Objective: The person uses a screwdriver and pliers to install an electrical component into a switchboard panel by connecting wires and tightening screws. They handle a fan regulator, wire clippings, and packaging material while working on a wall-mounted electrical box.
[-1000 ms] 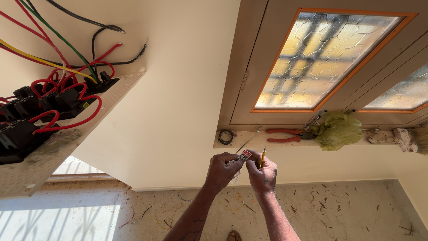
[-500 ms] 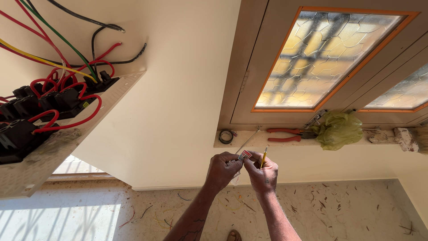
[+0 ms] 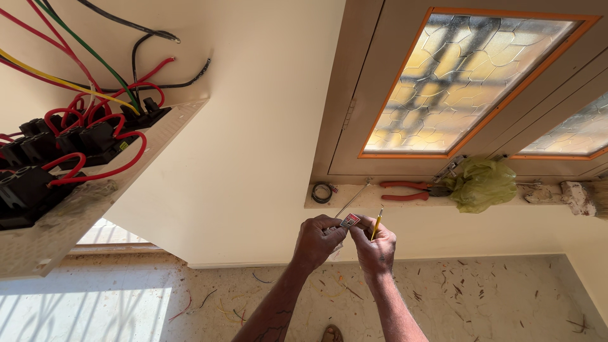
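seemingly early on: left hand (image 3: 318,239) and right hand (image 3: 373,244) both pinch a small red-labelled packet (image 3: 349,220), right fingers also gripping a yellow screwdriver (image 3: 377,223); switch panel (image 3: 76,183) wiring hangs unfinished

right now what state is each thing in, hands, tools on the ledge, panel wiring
left hand: closed around a small red and white packet
right hand: pinching the packet, yellow screwdriver tucked in it
red pliers: lying flat on the ledge, untouched
wire coil: wound up, on the ledge
green bag: crumpled, on the ledge
switch panel: pulled open, wires exposed
window: shut
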### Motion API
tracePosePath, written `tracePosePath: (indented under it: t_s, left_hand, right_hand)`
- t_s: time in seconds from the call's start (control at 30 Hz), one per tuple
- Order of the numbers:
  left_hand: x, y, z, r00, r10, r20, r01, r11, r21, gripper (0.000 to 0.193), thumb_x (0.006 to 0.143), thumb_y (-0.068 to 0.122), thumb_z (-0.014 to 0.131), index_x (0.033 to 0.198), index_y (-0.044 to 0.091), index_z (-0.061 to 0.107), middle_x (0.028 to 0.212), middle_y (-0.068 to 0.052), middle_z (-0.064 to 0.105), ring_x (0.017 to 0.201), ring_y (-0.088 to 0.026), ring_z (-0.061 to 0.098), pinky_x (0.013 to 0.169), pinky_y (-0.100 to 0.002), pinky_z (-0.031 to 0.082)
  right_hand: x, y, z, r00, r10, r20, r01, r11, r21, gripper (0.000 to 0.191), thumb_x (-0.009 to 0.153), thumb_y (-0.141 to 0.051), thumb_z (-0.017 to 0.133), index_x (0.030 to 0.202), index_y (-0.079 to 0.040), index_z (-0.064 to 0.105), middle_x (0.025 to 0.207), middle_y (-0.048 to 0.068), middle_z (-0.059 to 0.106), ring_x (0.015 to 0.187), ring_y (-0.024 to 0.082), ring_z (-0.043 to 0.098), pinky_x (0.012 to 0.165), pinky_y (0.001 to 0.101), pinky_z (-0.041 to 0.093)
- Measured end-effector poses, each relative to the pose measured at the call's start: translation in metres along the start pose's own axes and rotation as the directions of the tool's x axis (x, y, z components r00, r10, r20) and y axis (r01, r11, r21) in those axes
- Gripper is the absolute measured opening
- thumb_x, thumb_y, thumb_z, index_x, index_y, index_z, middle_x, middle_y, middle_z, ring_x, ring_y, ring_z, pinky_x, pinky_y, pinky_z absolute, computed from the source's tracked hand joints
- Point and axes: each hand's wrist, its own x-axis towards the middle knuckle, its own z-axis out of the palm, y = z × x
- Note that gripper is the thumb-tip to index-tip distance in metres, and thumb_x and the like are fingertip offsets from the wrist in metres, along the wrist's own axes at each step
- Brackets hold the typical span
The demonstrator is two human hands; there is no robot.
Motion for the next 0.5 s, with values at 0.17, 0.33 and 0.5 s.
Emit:
tracePosePath:
  t_s: [0.17,0.33,0.5]
  left_hand:
    - [-0.0002,0.0006,0.0021,0.998,-0.064,0.001,0.064,0.997,-0.045,0.021,0.088,0.008,0.076,0.102,-0.007,0.073,0.079,-0.005,0.07,0.063,-0.007,0.063,0.054,-0.025,0.054]
    - [-0.0013,0.0016,0.0022,0.999,-0.038,0.017,0.038,0.998,-0.041,0.02,0.089,0.008,0.075,0.101,-0.007,0.075,0.079,-0.005,0.068,0.064,-0.007,0.063,0.053,-0.024,0.054]
    - [-0.0028,0.0004,0.0024,0.998,-0.067,0.012,0.067,0.996,-0.057,0.02,0.089,0.009,0.076,0.102,-0.007,0.075,0.08,-0.005,0.068,0.064,-0.007,0.063,0.054,-0.024,0.054]
  right_hand:
    - [0.0002,0.0001,0.0018,1.0,0.022,-0.016,-0.022,1.0,0.0,0.017,0.087,-0.004,0.074,0.103,0.003,0.078,0.078,-0.001,0.07,0.068,0.003,0.057,0.059,0.0192,0.045]
    - [-0.0002,-0.0001,0.0016,0.998,0.038,-0.045,-0.041,0.996,-0.074,0.018,0.088,-0.008,0.077,0.102,0.002,0.078,0.077,0.0,0.071,0.067,0.003,0.058,0.059,0.0188,0.047]
    - [-0.0001,0.0003,0.0016,0.999,0.044,-0.024,-0.045,0.998,-0.04,0.018,0.086,-0.006,0.075,0.102,0.002,0.078,0.077,0.001,0.071,0.067,0.004,0.059,0.06,0.0199,0.048]
